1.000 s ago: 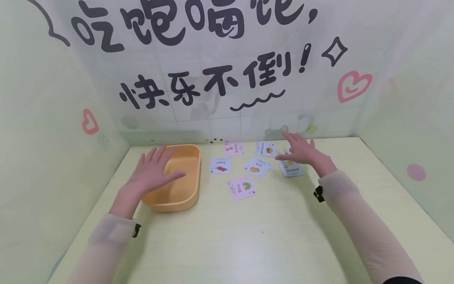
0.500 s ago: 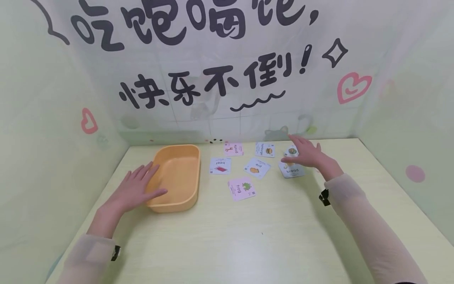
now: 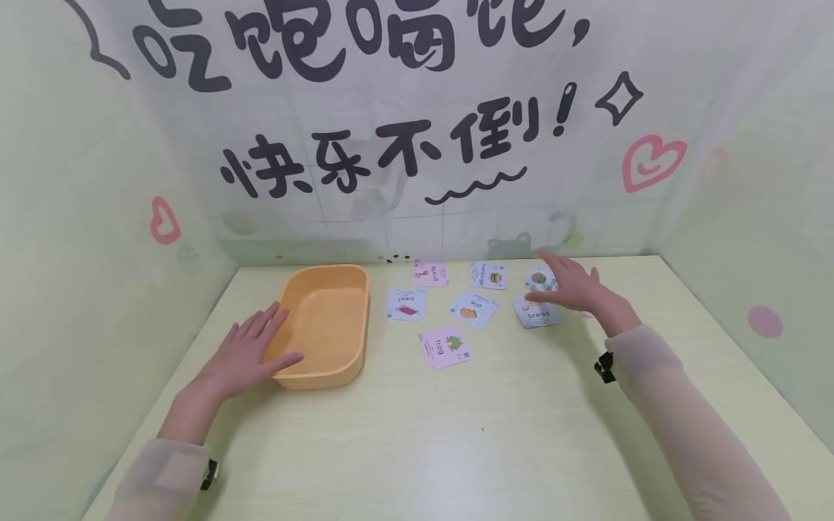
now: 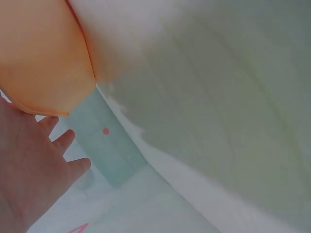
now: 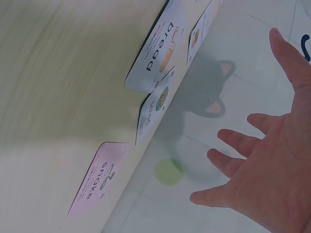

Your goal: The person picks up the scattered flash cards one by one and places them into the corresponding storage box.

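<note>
My left hand [image 3: 237,358], fingers straight, is at the left rim of an orange plastic tray [image 3: 329,325]. In the left wrist view the fingertips lie close to the tray's rim [image 4: 41,114]; whether they touch it, I cannot tell. Over on the right, my right hand [image 3: 576,289] hovers with spread fingers and holds nothing. Below it lies the bread card [image 3: 539,315], overlapping another blue food card [image 3: 538,278] that the hand partly covers. A pink snake card [image 5: 99,177] shows in the right wrist view, mostly hidden behind the hand in the head view.
Between tray and right hand lie a beef card [image 3: 405,305], a pie card [image 3: 473,308], a frog card [image 3: 445,346], a giraffe card [image 3: 429,274] and a hamburger card [image 3: 489,275]. Printed sheeting [image 3: 391,231] walls the pale table [image 3: 417,441] at back and sides.
My left hand has drawn back and left, from above the tray to its left rim. The right hand has shifted slightly right, uncovering more of the cards beneath. The cards have not moved.
</note>
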Demonstrator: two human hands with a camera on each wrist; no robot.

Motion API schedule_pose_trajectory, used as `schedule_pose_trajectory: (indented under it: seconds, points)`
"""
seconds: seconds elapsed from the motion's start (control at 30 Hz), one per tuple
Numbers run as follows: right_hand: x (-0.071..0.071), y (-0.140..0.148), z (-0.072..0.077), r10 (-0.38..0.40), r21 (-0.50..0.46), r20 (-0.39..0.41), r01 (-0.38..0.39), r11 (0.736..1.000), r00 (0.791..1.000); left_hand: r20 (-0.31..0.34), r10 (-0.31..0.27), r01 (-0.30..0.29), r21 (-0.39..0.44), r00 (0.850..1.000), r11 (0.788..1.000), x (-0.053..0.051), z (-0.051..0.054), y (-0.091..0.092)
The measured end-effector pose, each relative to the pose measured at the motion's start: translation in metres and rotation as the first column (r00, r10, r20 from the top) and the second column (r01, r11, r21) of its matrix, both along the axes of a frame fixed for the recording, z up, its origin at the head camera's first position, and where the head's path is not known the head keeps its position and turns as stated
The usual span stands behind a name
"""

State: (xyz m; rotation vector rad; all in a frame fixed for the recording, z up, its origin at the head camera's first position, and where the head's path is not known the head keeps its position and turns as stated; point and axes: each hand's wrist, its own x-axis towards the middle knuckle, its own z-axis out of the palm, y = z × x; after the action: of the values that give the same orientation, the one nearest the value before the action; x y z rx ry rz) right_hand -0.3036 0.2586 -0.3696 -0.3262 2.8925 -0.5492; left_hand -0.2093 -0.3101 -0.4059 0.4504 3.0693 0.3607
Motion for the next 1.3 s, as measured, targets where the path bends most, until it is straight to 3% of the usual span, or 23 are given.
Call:
schedule_pose_trajectory:
  seconds: [0.73, 1.0, 1.3]
  points:
    - [0.004, 0.022, -0.005, -0.026, 0.01, -0.005, 0.026, 1.0, 1.0, 0.017, 0.097, -0.097, -0.036, 0.995, 0.995, -0.012, -0.003, 0.018]
    - [0.005, 0.034, -0.009, -0.02, 0.032, -0.017, 0.021, 0.999, 1.0, 0.026, 0.148, -0.147, -0.029, 0.989, 0.989, -0.011, -0.002, 0.029]
    - [0.006, 0.051, -0.013, -0.033, 0.04, -0.026, 0.034, 0.999, 0.999, 0.023, 0.154, -0.153, -0.031, 0.988, 0.988, -0.011, 0.001, 0.034]
